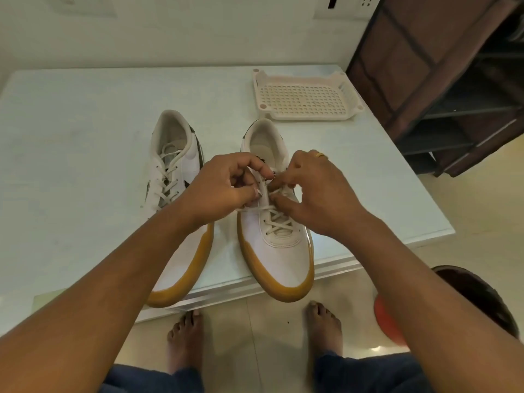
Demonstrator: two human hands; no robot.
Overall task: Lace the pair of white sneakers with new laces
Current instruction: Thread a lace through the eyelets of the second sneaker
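Two white sneakers with tan soles stand side by side on a pale table, toes toward me. The left sneaker has a cream lace crossed up its front. Over the upper eyelets of the right sneaker, both my hands work on its cream lace, which is crossed over the lower rows. My left hand pinches a strand of lace at the shoe's left side. My right hand, with a gold ring, pinches the lace at the right side. My fingers hide the lace ends.
A cream perforated plastic tray sits at the table's far right. A dark brown fabric shelf rack stands right of the table. My bare feet are on the tiled floor below the table's near edge, beside a red object.
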